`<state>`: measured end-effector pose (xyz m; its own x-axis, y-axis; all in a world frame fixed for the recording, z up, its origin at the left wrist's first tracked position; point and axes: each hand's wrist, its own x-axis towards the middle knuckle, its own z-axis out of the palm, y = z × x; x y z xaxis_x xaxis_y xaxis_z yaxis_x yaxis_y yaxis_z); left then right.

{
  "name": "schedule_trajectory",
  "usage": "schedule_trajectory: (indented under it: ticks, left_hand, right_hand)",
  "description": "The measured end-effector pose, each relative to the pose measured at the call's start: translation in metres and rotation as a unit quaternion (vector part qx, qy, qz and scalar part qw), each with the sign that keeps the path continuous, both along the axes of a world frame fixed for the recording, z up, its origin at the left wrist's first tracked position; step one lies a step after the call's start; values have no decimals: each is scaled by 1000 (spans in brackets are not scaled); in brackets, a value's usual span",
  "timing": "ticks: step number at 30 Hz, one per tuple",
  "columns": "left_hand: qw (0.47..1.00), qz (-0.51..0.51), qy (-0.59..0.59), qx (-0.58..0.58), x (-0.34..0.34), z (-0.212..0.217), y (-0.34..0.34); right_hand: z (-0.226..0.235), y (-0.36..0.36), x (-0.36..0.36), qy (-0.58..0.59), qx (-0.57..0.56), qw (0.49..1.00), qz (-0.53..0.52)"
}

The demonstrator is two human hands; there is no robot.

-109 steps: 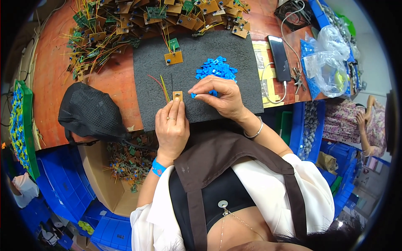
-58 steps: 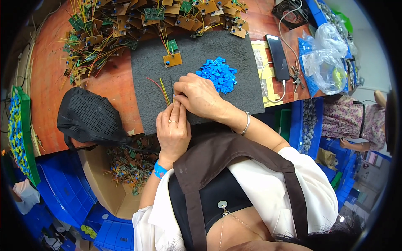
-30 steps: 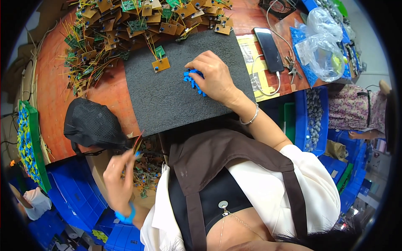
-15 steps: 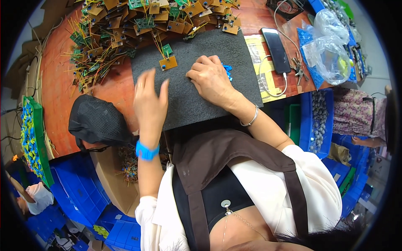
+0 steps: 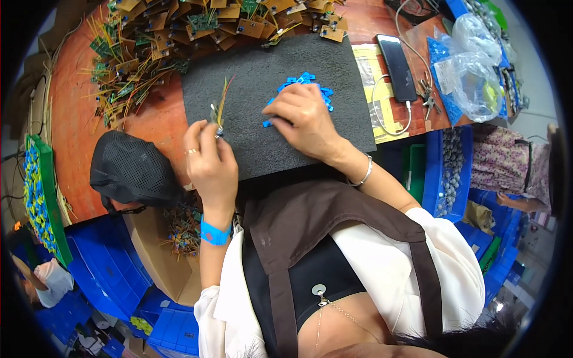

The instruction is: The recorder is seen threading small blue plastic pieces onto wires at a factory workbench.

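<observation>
My left hand (image 5: pixel 210 160) holds a small circuit board with thin yellow and red wires (image 5: pixel 219 107) sticking up from it, over the left part of a dark grey foam mat (image 5: pixel 256 77). My right hand (image 5: pixel 303 116) rests on the mat with its fingers bent over a heap of small blue plastic parts (image 5: pixel 304 86); whether it pinches one I cannot tell. A blue band is on my left wrist, a thin bracelet on my right.
A large heap of wired circuit boards (image 5: pixel 173 36) lies behind the mat. A black mesh cap (image 5: pixel 128 170) sits left. A phone (image 5: pixel 399 59), keys and clear bags (image 5: pixel 477 65) lie right. A cardboard box (image 5: pixel 161 250) and blue bins (image 5: pixel 107 286) stand below the table. Another person (image 5: pixel 507 173) sits at right.
The loose board near the mat's far edge is gone and my left hand now holds a wired board. My right hand stays at the blue parts.
</observation>
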<state>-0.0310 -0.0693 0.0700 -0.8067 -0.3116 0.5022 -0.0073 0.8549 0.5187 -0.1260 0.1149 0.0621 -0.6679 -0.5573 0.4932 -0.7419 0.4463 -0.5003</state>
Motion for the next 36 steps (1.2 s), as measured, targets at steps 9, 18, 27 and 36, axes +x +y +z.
schedule_trajectory:
  ticks: [9,18,27,36]
  left_hand:
    - [988,-71,-85,-105,40,-17,21]
    - [982,-128,-94,-105,45,-11,12]
    - [953,-234,-158,-111,38,7,-2]
    - [939,-236,-165,-190,39,8,7]
  right_hand:
    - [4,0,4,7,40,999,10]
    - [-1,-11,15,94,180,979,31]
    - [-3,-12,20,18,108,990,89]
    - [0,-11,23,30,105,994,19]
